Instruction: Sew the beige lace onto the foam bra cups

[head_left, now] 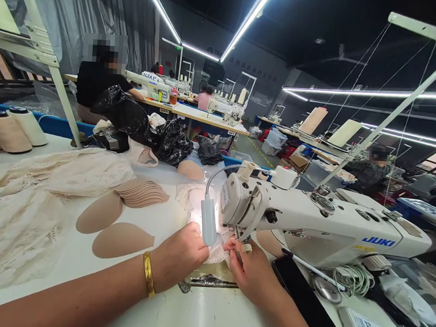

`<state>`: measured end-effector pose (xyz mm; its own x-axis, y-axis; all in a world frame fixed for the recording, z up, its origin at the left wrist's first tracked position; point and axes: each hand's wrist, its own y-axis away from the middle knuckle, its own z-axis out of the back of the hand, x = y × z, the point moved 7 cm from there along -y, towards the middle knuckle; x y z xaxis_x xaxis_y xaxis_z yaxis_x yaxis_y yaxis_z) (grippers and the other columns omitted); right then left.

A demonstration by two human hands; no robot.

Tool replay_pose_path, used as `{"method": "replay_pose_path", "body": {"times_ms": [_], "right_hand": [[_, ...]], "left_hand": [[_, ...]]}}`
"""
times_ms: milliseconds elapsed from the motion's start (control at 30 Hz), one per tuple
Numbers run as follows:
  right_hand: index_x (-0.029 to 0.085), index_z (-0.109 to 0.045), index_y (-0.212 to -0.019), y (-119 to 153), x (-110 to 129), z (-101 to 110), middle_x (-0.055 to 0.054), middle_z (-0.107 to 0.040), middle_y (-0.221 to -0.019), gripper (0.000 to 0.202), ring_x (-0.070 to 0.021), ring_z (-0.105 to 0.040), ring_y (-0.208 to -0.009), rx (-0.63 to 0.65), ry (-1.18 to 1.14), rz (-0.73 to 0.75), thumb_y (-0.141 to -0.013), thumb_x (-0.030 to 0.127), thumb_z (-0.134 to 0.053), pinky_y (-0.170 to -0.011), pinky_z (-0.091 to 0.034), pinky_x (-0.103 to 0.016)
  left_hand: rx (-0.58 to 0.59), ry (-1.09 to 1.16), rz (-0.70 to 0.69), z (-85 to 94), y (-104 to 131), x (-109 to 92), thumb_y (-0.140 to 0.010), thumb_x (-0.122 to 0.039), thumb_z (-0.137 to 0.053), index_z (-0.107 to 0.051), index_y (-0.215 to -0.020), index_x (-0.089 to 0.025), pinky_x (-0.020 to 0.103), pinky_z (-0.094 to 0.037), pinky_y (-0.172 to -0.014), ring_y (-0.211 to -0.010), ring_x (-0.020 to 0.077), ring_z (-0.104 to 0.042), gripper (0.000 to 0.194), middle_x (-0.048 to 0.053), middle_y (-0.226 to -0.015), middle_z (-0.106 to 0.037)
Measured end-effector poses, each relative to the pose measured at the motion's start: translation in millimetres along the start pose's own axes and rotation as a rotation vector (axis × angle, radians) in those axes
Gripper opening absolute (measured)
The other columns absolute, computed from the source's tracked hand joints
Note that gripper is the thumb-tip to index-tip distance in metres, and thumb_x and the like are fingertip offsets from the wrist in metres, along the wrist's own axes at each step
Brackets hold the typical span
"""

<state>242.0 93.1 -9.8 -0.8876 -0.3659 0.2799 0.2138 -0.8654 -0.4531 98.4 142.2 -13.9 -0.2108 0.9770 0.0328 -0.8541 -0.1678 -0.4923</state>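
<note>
White lace fabric [217, 254] lies under the needle end of a white sewing machine [321, 225], lit by a small grey lamp [208, 220] on a bendy neck. My left hand [181, 255], with a gold bangle at the wrist, is curled closed on the fabric's left side; its fingertips are partly hidden. On the right, my right hand [250, 270] pinches the fabric's edge close to the presser foot, which the machine head mostly covers. Left of my hands lie beige bra cups [123, 240], with a fanned stack of cups [143, 193] behind.
Cream lace cloth [71, 173] spreads over the table's left side, near thread cones [13, 131]. Black plastic bags [172, 143] sit behind. A dark phone [305, 301] and a coiled cable [353, 280] lie at right. A person [96, 85] sits at another machine.
</note>
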Motion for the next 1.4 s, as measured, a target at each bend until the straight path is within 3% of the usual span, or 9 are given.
{"method": "replay_pose_path", "body": {"times_ms": [200,300,467,533,733,900,1067,1200,1400], "right_hand": [[0.021,-0.061,-0.108,2.6,7.9,3.7,-0.009,-0.077,-0.092,0.025,-0.0276,-0.07,-0.084,-0.053,0.061,0.093,-0.097,0.007,-0.043,-0.072,-0.06,-0.04],[0.02,-0.055,-0.125,5.3,22.6,8.8,-0.009,-0.078,-0.101,0.033,-0.0261,-0.071,-0.083,-0.087,0.061,0.183,-0.098,0.007,-0.043,-0.08,-0.06,-0.043],[0.023,-0.047,-0.141,6.5,50.1,6.4,-0.011,-0.069,-0.134,0.051,-0.0292,-0.063,-0.125,0.012,-0.059,0.299,-0.092,0.011,-0.053,-0.095,-0.055,-0.041],[0.024,-0.048,-0.14,6.3,54.1,3.0,-0.01,-0.067,-0.137,0.051,-0.0281,-0.062,-0.125,0.028,-0.064,0.315,-0.091,0.01,-0.055,-0.098,-0.052,-0.041],[0.024,-0.06,-0.102,5.3,24.8,-16.6,-0.005,-0.072,-0.101,0.03,-0.0238,-0.067,-0.093,0.107,0.126,0.141,-0.09,-0.001,-0.049,-0.086,-0.05,-0.037],[0.023,-0.066,-0.115,5.7,5.6,-19.9,-0.009,-0.076,-0.108,0.04,-0.0274,-0.068,-0.102,0.108,0.134,0.056,-0.086,-0.001,-0.05,-0.091,-0.052,-0.042],[0.022,-0.067,-0.124,6.5,5.0,-18.6,-0.01,-0.079,-0.108,0.042,-0.0292,-0.068,-0.108,0.098,0.125,0.047,-0.091,0.003,-0.049,-0.093,-0.053,-0.045],[0.024,-0.067,-0.121,7.0,11.1,-19.1,-0.005,-0.079,-0.121,0.046,-0.0301,-0.068,-0.112,0.088,0.072,0.107,-0.087,-0.001,-0.049,-0.092,-0.053,-0.047],[0.024,-0.066,-0.122,6.2,5.0,-20.5,-0.006,-0.077,-0.127,0.044,-0.0307,-0.07,-0.107,0.09,0.085,0.054,-0.088,0.0,-0.051,-0.092,-0.053,-0.05]], "left_hand": [[0.096,0.047,0.049,12.3,5.4,7.2,-0.084,-0.013,-0.066,-0.06,-0.077,-0.021,0.04,-0.046,-0.086,-0.076,0.0218,-0.061,0.012,0.001,-0.072,-0.063],[0.143,0.05,0.125,19.1,4.5,10.4,-0.084,-0.027,-0.07,-0.064,-0.082,-0.022,0.044,-0.045,-0.088,-0.081,0.025,-0.061,0.008,0.003,-0.081,-0.066],[0.239,0.163,0.199,19.1,0.8,4.0,-0.082,-0.026,-0.073,-0.065,-0.094,-0.022,0.035,-0.046,-0.074,-0.084,0.0242,-0.061,0.015,0.005,-0.097,-0.067],[0.231,0.23,0.18,22.9,3.0,-0.6,-0.081,-0.022,-0.074,-0.064,-0.1,-0.023,0.033,-0.047,-0.074,-0.086,0.0229,-0.061,0.022,0.003,-0.1,-0.066],[0.3,0.19,0.177,28.3,15.5,-3.4,-0.077,-0.027,-0.082,-0.064,-0.095,-0.022,0.036,-0.045,-0.073,-0.083,0.0241,-0.06,0.027,0.003,-0.097,-0.066],[0.199,0.11,0.018,24.7,6.9,-12.2,-0.075,-0.017,-0.071,-0.057,-0.071,-0.019,0.04,-0.041,-0.078,-0.072,0.0204,-0.055,0.015,0.002,-0.086,-0.065],[0.146,0.035,-0.051,16.6,6.1,-6.7,-0.072,-0.004,-0.064,-0.051,-0.072,-0.02,0.038,-0.036,-0.074,-0.061,0.0166,-0.051,0.02,-0.001,-0.081,-0.066],[0.065,-0.042,-0.035,16.5,9.1,0.0,-0.072,0.004,-0.059,-0.049,-0.078,-0.02,0.041,-0.034,-0.085,-0.065,0.0169,-0.054,0.026,-0.003,-0.08,-0.066],[0.021,0.092,-0.074,18.7,9.6,-2.3,-0.075,0.008,-0.054,-0.053,-0.081,-0.02,0.04,-0.033,-0.092,-0.063,0.0139,-0.055,0.028,-0.007,-0.08,-0.066]]}}
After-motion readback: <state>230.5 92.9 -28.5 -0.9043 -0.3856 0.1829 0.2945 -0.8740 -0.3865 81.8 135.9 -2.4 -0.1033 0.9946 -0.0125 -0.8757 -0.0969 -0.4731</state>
